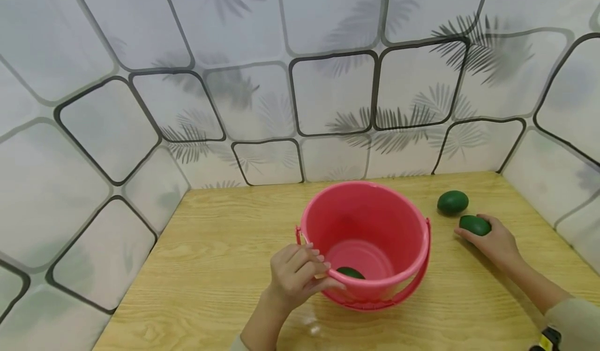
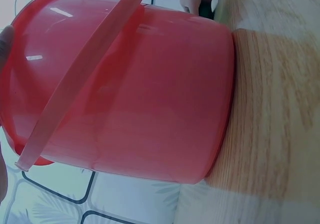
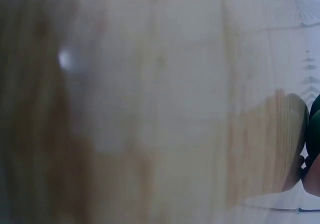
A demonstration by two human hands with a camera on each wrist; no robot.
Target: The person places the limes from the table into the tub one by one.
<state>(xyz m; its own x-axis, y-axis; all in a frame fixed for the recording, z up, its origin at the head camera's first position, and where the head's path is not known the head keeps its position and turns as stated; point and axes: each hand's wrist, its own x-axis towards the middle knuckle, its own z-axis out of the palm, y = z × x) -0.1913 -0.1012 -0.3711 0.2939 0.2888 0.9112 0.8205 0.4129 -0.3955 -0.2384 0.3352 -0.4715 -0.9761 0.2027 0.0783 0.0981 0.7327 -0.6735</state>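
A pink bucket (image 1: 365,283) stands upright on the table, its handle hanging down on the near right side. My left hand (image 1: 295,275) grips the bucket's left rim, fingers over the edge and thumb along the outside. Inside the bucket, a dark green, avocado-like fruit (image 1: 350,273) shows partly above the near rim. To the right of the bucket, my right hand (image 1: 499,241) holds a second such fruit (image 1: 474,225) between thumb and fingers, at or close to the tabletop. Just behind it lies a third green fruit (image 1: 452,202). The left wrist view is mostly filled by the bucket's wall (image 2: 150,93).
The light wood table (image 1: 201,267) meets a patterned cloth-like wall (image 1: 337,96) at the back and on both sides. A small black and yellow object (image 1: 547,339) sits by the right sleeve at the lower edge.
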